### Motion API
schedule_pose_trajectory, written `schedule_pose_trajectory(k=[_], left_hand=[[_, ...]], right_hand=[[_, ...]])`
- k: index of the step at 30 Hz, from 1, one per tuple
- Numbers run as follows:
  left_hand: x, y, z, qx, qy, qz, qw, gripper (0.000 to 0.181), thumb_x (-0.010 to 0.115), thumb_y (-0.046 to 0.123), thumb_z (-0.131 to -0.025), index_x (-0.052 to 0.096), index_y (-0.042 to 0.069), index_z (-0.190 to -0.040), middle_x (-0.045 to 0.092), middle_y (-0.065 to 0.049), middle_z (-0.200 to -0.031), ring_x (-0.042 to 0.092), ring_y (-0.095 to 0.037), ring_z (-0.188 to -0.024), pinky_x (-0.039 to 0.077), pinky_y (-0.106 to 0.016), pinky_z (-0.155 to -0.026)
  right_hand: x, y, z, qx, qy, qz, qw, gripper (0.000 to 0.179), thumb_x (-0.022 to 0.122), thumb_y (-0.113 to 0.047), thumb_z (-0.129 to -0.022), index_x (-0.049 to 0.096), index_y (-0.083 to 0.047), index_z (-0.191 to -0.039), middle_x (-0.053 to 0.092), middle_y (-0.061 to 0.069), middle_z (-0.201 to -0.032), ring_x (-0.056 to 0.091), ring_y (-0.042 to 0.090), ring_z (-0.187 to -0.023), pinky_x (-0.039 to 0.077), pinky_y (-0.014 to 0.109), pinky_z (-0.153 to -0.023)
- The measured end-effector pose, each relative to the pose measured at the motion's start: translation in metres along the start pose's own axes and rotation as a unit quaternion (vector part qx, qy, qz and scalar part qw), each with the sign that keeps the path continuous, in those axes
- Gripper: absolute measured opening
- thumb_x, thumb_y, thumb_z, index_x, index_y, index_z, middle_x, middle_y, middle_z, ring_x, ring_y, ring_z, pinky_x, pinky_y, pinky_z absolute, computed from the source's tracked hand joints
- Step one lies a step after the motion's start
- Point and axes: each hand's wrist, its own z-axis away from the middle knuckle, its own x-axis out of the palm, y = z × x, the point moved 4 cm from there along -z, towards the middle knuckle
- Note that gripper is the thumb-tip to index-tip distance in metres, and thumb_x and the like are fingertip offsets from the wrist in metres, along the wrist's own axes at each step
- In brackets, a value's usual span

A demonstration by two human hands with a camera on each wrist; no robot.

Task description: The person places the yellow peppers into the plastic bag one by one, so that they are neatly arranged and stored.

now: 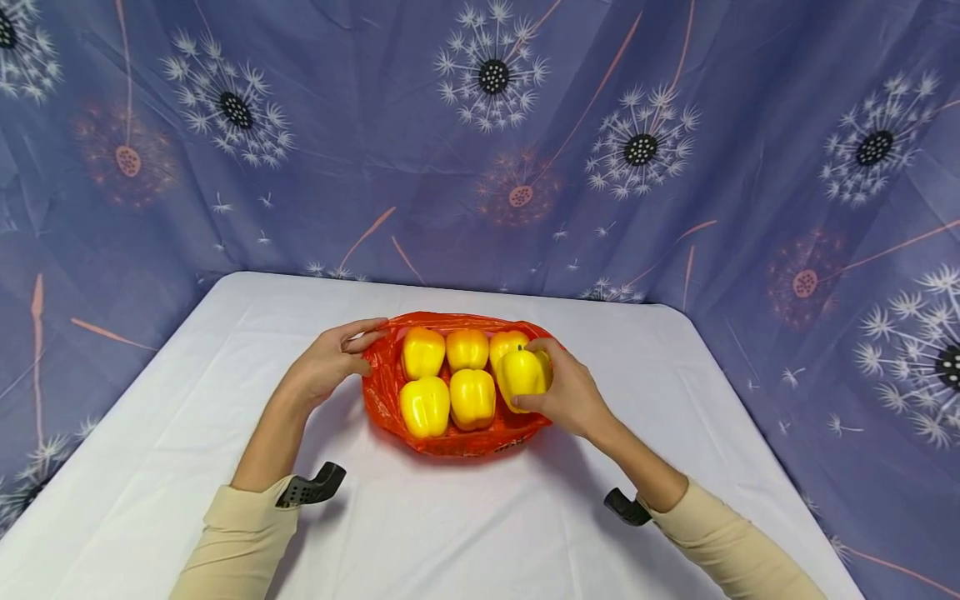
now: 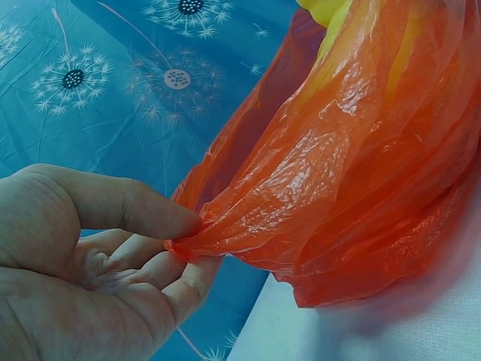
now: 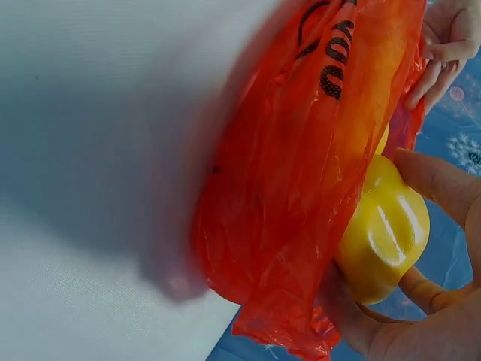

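Observation:
A red plastic bag [image 1: 386,400] lies open on the table with several yellow bell peppers [image 1: 424,407] set in two rows inside it. At the bag's left side my left hand [image 1: 326,362] pinches its edge between thumb and fingers; the left wrist view shows the gathered plastic [image 2: 248,210] stretched from the fingertips. My right hand [image 1: 570,392] holds one yellow bell pepper [image 1: 521,375] by its sides at the right end of the bag. In the right wrist view that pepper [image 3: 387,233] sits between thumb and fingers beside the bag wall, which bears dark lettering.
A white cloth [image 1: 465,525] covers the table. Behind it and along both sides hangs a blue curtain [image 1: 360,167] with a dandelion print. Black wrist mounts [image 1: 311,486] are strapped at both sleeve cuffs.

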Motion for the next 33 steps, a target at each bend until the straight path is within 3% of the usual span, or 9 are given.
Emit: schedule_pose_trajectory(k=[16,33], left_hand=[[0.0005,-0.0008,0.0004,-0.002,0.001,-0.006,1.0,0.08,0.053,-0.014,-0.081,0.039,0.006,-0.156,0.045,-0.022,-0.155,0.037,-0.034,-0.149,0.051,-0.017,-0.085],[0.0012,-0.0021,-0.0009,0.002,-0.002,-0.002,1.0,0.08,0.052,-0.015,-0.08,0.038,0.005,-0.156,0.045,-0.023,-0.154,0.038,-0.034,-0.148,0.051,-0.017,-0.085]], right_hand=[[0.008,0.0003,0.0071,-0.034,-0.007,0.024,0.9991,0.072,0.092,-0.021,-0.068,0.052,-0.017,-0.128,0.064,0.011,-0.121,0.059,0.032,-0.11,0.049,0.054,-0.094],[0.0059,0.0015,0.0076,-0.038,-0.066,0.052,0.9957,0.07,0.091,-0.02,-0.07,0.053,-0.017,-0.13,0.065,0.01,-0.126,0.059,0.034,-0.117,0.047,0.058,-0.1]])
